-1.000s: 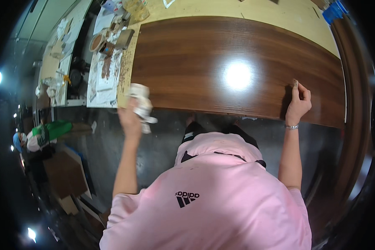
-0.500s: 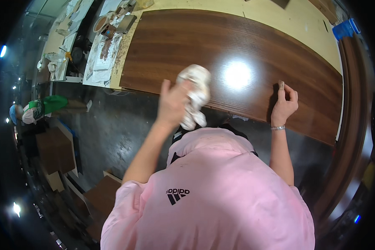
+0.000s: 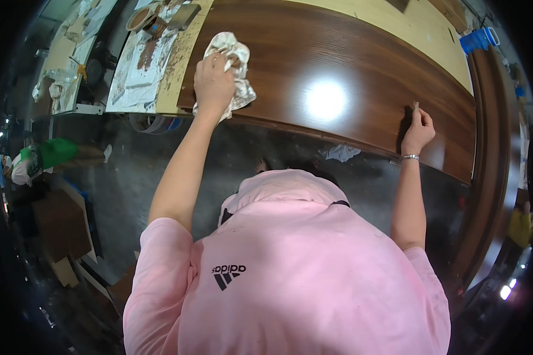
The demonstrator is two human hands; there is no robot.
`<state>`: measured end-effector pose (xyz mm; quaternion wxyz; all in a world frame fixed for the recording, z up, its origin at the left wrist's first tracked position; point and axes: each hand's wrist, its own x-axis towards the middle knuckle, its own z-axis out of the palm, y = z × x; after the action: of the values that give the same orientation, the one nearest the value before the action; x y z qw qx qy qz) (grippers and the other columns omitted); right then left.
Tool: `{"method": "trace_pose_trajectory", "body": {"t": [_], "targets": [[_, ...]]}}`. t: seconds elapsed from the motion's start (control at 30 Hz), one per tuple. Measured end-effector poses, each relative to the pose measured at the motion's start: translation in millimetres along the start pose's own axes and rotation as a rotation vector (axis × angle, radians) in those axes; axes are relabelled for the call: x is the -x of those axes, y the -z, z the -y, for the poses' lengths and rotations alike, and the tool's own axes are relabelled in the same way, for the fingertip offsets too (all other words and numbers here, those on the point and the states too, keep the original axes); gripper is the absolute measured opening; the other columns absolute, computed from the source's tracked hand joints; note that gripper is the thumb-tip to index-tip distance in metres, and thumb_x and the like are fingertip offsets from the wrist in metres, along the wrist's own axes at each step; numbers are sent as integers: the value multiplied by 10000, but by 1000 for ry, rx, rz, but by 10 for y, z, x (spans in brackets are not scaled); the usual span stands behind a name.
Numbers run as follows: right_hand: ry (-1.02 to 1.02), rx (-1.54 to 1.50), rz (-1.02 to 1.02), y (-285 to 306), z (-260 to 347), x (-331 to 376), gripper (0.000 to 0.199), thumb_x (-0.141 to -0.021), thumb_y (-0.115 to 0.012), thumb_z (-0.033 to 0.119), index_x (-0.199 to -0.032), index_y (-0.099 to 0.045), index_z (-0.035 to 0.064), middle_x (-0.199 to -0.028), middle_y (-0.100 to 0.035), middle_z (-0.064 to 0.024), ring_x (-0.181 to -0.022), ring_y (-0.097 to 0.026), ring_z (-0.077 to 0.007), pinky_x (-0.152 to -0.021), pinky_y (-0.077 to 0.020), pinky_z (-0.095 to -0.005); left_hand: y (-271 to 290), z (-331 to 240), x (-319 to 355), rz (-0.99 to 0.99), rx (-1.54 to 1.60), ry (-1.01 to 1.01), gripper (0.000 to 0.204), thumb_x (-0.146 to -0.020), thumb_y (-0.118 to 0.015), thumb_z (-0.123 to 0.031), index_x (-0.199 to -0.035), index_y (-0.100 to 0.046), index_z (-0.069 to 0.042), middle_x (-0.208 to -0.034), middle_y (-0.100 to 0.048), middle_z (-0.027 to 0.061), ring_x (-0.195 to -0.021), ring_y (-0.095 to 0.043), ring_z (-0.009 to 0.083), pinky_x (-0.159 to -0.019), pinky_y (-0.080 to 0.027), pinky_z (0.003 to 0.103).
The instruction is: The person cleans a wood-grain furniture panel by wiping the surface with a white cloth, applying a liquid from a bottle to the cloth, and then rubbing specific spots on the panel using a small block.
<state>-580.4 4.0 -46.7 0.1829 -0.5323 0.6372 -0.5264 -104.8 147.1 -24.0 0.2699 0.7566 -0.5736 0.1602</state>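
Note:
A dark brown wood-grain board [image 3: 290,50] stretches across the worktable in front of me, with a bright light reflected in its sheen. At its left end, my left hand [image 3: 214,89] is closed on a crumpled white rag [image 3: 238,68] with brown stains, pressed to the surface. Part of the rag hangs at the near edge. Toward the board's right end, my right hand [image 3: 418,133] is held in a pinch just over the surface, a bracelet on its wrist. Something small shows at the fingertips, too small to name.
Left of the board, stained paper [image 3: 137,74] carries a round pot [image 3: 141,19] and a brown block [image 3: 184,16]. A blue container [image 3: 478,40] stands at far right, by long brown panels [image 3: 493,130]. A person in green [image 3: 53,155] is off left. A pale cloth [image 3: 342,153] lies on the floor.
My left hand has swung forward and left with the rag, from the board's near edge onto its left end. My right hand keeps its pinch near the right end. The view has shifted.

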Motion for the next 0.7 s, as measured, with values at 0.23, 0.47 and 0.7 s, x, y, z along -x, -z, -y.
{"method": "trace_pose_trajectory", "body": {"t": [0.23,0.47,0.7], "targets": [[-24,-56,-45,-4,-63,-77,182,-854,-724,149,-926,-754,-15,-828,-710,-57,-765,-610,-121,-721,-484,-285,80,-56,-4,50,59,39,315,-820,-635,-174,-1116,-652,-69,-1152,-620,92,-1058,-564,316,-930,-459,464],[-15,63,-47,-49,-11,-91,287,-851,-790,268,-891,-767,-15,-754,-685,9,-715,-552,-68,-668,-443,-244,69,-18,26,28,91,44,296,-808,-645,-183,-1085,-651,-79,-1138,-615,88,-1078,-556,308,-962,-440,467],[-11,59,-21,-36,57,-107,281,-851,-782,256,-893,-765,-21,-747,-685,2,-692,-548,-68,-648,-446,-255,56,-14,8,16,127,16,300,-804,-648,-188,-1081,-649,-73,-1133,-613,89,-1083,-550,309,-970,-433,471]]}}
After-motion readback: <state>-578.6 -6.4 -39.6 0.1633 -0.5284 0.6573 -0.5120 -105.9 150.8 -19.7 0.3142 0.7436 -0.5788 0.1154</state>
